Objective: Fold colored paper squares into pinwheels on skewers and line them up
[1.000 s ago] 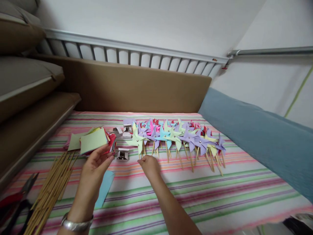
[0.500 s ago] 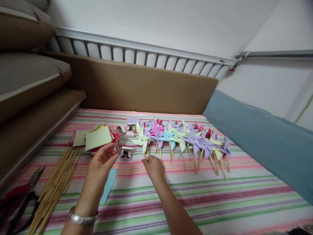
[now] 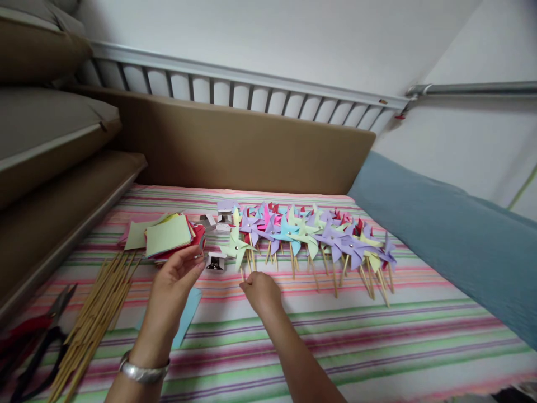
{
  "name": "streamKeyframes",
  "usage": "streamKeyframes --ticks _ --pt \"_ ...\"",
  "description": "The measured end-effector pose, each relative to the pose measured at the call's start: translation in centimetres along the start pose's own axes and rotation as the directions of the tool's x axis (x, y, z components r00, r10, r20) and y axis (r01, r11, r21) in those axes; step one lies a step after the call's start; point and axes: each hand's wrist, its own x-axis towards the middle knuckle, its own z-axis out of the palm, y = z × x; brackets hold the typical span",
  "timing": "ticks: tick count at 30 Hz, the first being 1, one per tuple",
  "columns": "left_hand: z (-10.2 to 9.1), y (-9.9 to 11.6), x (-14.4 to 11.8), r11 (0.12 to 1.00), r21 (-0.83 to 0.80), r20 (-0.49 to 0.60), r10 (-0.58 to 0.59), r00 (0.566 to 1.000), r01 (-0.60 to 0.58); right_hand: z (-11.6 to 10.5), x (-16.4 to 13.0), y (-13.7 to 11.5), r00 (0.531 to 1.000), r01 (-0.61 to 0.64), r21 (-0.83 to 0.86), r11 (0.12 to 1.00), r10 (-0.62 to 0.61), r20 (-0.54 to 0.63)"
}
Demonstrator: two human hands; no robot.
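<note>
My right hand (image 3: 260, 291) is closed around the lower end of a wooden stick. A pale green paper pinwheel (image 3: 237, 247) stands at its top, tilted a little to the left, beside a dense group of other pinwheels (image 3: 331, 238) in purple, blue, pink, red and yellow lying on the striped cloth. My left hand (image 3: 178, 277) hovers near the stack of coloured paper squares (image 3: 168, 236); its fingers are curved, with a gap between thumb and index finger, and I see nothing held there. Under its wrist lies a light blue sheet of paper (image 3: 188, 319).
Small open boxes (image 3: 216, 261) sit between the paper stack and the pinwheels. A bundle of thin wooden sticks (image 3: 94, 319) and scissors (image 3: 50, 330) lie at the left. Brown cushions (image 3: 62, 184) are piled there, and a brown panel (image 3: 251, 151) stands along the back before a radiator.
The pale green pinwheel has shifted left and slightly down, with my right hand on its stick moving the same way. My left hand has stayed nearly still.
</note>
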Motion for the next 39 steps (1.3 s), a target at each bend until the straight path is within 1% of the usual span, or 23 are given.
streamKeyframes --ticks 3,8,12,17,20,23,26,29,31,32,33,34,35,37,38,39 --pt "0.1 0.0 0.0 1.0 -0.002 0.003 0.001 1.0 -0.001 0.0 -0.1 0.1 1.0 -0.011 -0.024 1.0 0.012 0.007" --pt "-0.2 0.0 -0.1 1.0 -0.011 0.016 -0.002 1.0 0.002 -0.2 0.6 0.0 1.0 -0.022 -0.062 0.998 0.022 0.01" --pt "-0.4 -0.1 -0.1 1.0 -0.002 0.013 0.008 1.0 -0.008 -0.4 0.8 -0.3 1.0 -0.002 -0.096 0.995 0.003 0.011" --pt "-0.5 0.1 0.0 1.0 0.004 0.008 0.016 1.0 -0.016 -0.9 0.5 -0.4 0.999 0.022 -0.147 0.989 -0.018 0.03" --pt "-1.0 0.4 0.2 0.999 -0.004 0.0 0.041 0.999 -0.041 -1.0 0.3 -0.4 0.999 0.035 -0.177 0.984 -0.028 0.041" --pt "-2.0 0.9 0.6 0.998 -0.017 -0.058 0.063 0.996 -0.064 -1.3 0.3 -0.4 0.998 0.048 -0.203 0.978 -0.037 0.056" --pt "-3.3 1.5 1.0 0.992 -0.035 -0.16 0.114 0.981 -0.121 -2.0 -0.1 -0.5 0.996 0.065 -0.229 0.971 -0.048 0.077" --pt "-4.4 2.3 1.1 0.965 -0.102 -0.297 0.2 0.934 -0.24 -2.8 -1.2 -0.9 0.993 0.109 -0.218 0.97 -0.098 0.06" --pt "-4.8 3.1 1.1 0.93 -0.177 -0.398 0.231 0.888 -0.321 -3.2 -2.2 -1.4 0.982 0.181 -0.139 0.974 -0.186 -0.026" --pt "-5.0 3.5 1.0 0.909 -0.207 -0.444 0.241 0.863 -0.361 -3.3 -2.6 -1.8 0.966 0.24 -0.08 0.967 -0.247 -0.082" --pt "-5.2 3.9 0.9 0.889 -0.232 -0.485 0.247 0.839 -0.396 -3.2 -3.0 -2.3 0.939 0.315 -0.018 0.949 -0.315 -0.138" --pt "-5.3 4.2 0.8 0.87 -0.252 -0.517 0.25 0.819 -0.424 -3.1 -3.2 -2.9 0.903 0.4 0.037 0.916 -0.387 -0.187" --pt "-5.5 4.5 0.7 0.854 -0.267 -0.538 0.252 0.804 -0.447 -3.0 -3.1 -3.6 0.856 0.491 0.082 0.867 -0.463 -0.228" --pt "-6.0 4.8 0.5 0.838 -0.292 -0.543 0.252 0.801 -0.461 -2.7 -2.4 -5.6 0.747 0.65 0.136 0.748 -0.597 -0.293" --pt "-6.3 4.9 0.5 0.835 -0.301 -0.536 0.252 0.806 -0.461 -2.6 -1.8 -6.9 0.691 0.712 0.146 0.686 -0.651 -0.314" --pt "-6.7 5.0 0.4 0.833 -0.306 -0.529 0.254 0.81 -0.461 -2.5 -1.0 -8.2 0.645 0.757 0.151 0.636 -0.69 -0.327"
